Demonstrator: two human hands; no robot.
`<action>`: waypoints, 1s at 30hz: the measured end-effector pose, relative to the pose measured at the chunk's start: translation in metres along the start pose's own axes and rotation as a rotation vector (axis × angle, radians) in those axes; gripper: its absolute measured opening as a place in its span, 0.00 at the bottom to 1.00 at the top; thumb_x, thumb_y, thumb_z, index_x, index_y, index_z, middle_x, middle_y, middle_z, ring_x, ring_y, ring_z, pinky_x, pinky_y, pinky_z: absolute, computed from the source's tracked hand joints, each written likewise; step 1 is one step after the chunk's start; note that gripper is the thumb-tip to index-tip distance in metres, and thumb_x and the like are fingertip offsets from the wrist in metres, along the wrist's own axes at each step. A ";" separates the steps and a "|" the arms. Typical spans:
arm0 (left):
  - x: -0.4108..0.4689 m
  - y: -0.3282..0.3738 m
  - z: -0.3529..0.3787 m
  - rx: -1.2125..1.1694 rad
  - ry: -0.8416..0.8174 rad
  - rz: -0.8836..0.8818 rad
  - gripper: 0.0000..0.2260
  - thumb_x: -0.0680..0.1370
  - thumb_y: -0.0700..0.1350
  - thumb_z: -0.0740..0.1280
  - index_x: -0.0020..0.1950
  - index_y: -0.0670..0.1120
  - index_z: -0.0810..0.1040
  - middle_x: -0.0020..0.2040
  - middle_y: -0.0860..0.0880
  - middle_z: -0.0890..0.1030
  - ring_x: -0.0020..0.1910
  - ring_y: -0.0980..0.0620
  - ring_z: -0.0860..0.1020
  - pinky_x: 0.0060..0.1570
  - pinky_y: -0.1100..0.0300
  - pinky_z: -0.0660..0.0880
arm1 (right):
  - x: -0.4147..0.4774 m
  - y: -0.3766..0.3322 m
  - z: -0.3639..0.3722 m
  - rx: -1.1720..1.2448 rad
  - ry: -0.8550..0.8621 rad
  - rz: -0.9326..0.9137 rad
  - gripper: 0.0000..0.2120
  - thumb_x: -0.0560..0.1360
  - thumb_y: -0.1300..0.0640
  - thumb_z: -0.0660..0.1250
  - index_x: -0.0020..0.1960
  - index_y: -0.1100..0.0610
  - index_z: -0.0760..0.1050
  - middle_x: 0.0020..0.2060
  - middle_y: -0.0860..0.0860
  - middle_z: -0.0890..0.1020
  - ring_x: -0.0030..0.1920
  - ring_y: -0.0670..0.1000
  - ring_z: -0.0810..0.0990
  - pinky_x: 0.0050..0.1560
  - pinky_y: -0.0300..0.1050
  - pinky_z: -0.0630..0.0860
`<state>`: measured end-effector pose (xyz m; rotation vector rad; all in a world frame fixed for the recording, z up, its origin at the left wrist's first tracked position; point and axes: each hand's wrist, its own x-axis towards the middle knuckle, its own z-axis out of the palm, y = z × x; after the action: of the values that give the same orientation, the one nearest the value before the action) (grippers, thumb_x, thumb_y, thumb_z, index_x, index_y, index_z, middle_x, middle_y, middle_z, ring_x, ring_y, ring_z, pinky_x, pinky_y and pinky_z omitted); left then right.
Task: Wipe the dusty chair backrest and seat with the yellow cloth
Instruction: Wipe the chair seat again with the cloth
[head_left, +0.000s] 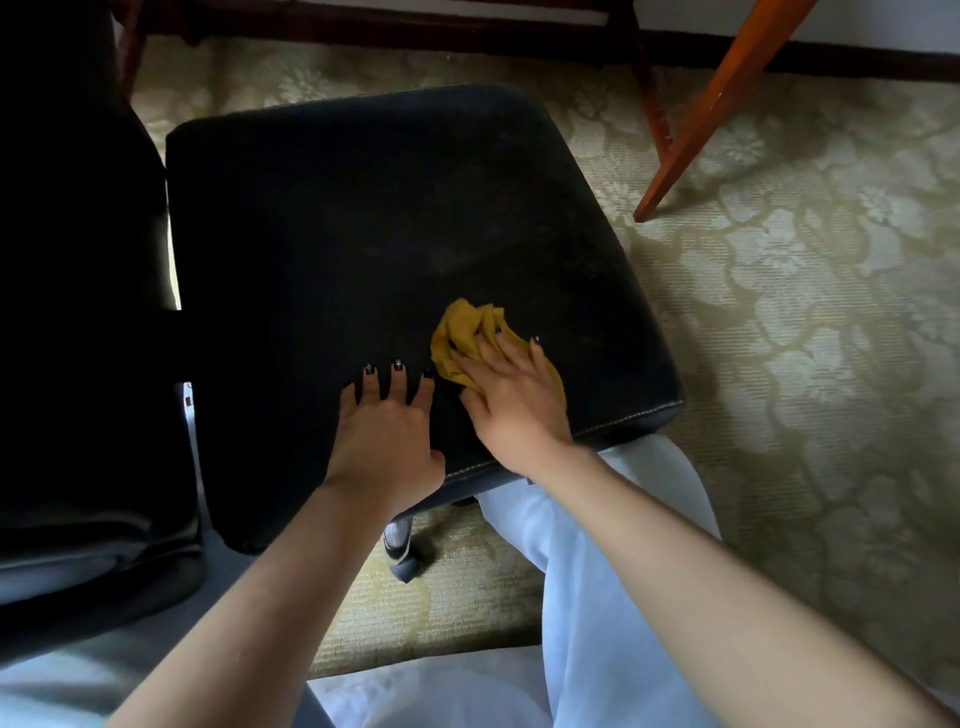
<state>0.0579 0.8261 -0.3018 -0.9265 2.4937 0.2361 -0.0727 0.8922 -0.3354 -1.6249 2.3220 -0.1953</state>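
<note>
The black chair seat (374, 228) fills the middle of the view, with dusty grey marks on its right half. The dark backrest (78, 260) stands at the left edge. A crumpled yellow cloth (462, 338) lies near the seat's front right. My right hand (514, 395) presses down on the cloth with spread fingers, covering its near part. My left hand (384, 431) rests flat on the seat's front edge beside it, fingers straight.
A patterned beige carpet (779, 312) lies under the chair. An orange-brown wooden leg (717, 109) slants down at the upper right, with darker furniture legs (649, 88) behind it. My light blue trouser leg (597, 571) is below the seat, and a chair caster (402, 551) shows underneath.
</note>
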 end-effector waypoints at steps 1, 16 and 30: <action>0.000 -0.001 0.000 -0.002 0.000 0.003 0.34 0.76 0.53 0.59 0.78 0.48 0.48 0.78 0.41 0.50 0.76 0.38 0.51 0.73 0.44 0.52 | 0.011 -0.001 0.000 -0.026 -0.020 -0.009 0.22 0.81 0.49 0.51 0.74 0.46 0.61 0.76 0.47 0.59 0.76 0.50 0.51 0.75 0.53 0.40; -0.002 -0.004 -0.002 -0.008 -0.019 -0.014 0.34 0.77 0.53 0.58 0.78 0.51 0.43 0.78 0.45 0.48 0.76 0.42 0.48 0.73 0.42 0.50 | 0.092 0.071 -0.032 -0.073 0.049 0.240 0.22 0.82 0.49 0.49 0.76 0.40 0.54 0.77 0.45 0.55 0.77 0.48 0.49 0.73 0.63 0.41; 0.001 -0.004 0.001 0.029 -0.022 0.000 0.34 0.76 0.53 0.58 0.78 0.50 0.44 0.78 0.44 0.49 0.76 0.41 0.50 0.74 0.47 0.53 | 0.096 0.153 -0.044 0.403 0.022 0.686 0.23 0.83 0.50 0.47 0.78 0.49 0.52 0.76 0.53 0.59 0.73 0.58 0.61 0.74 0.51 0.56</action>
<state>0.0602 0.8225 -0.3034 -0.9069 2.4706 0.2087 -0.2535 0.8531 -0.3528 -0.5980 2.4937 -0.4794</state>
